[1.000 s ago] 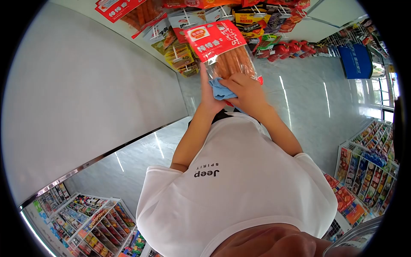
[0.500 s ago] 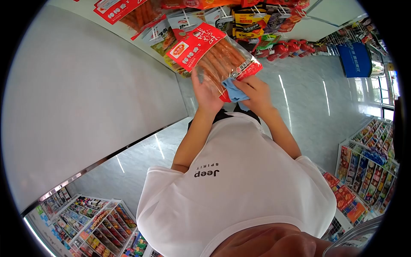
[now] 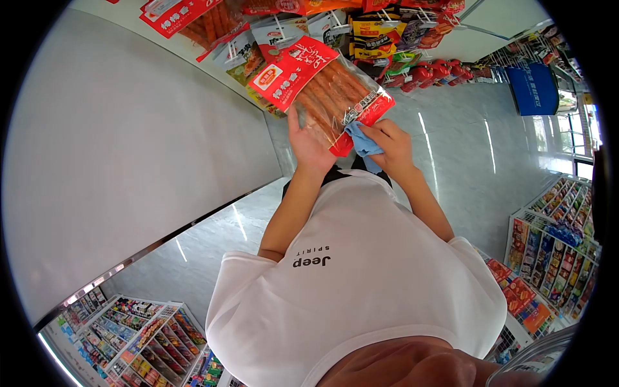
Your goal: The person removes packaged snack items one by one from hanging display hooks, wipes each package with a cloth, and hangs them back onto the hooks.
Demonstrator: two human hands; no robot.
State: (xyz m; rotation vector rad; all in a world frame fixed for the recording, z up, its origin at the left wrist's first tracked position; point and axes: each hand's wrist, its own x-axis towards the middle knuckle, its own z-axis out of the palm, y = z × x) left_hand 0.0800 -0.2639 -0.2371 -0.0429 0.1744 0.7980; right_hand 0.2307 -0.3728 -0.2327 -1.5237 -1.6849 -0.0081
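Note:
A clear plastic bag of long brown sausage-like sticks [image 3: 332,90], with a red printed header and a red lower edge, is tilted in front of the hanging snacks. My left hand [image 3: 311,149] grips its lower left side, thumb along the edge and the other fingers partly hidden behind it. At the lower right corner, my right hand [image 3: 394,149] pinches a folded light-blue cloth [image 3: 364,140], which touches the bag's bottom edge.
Other snack bags [image 3: 376,35] hang on hooks along the top. A large pale panel [image 3: 129,148] fills the left side. Stocked shelves [image 3: 151,342] stand at lower left, with more shelves [image 3: 554,245] at right. A blue counter [image 3: 534,90] is far right.
My right hand and the blue cloth have shifted slightly right along the bag's bottom edge. The bag has barely moved, and my left hand keeps its hold.

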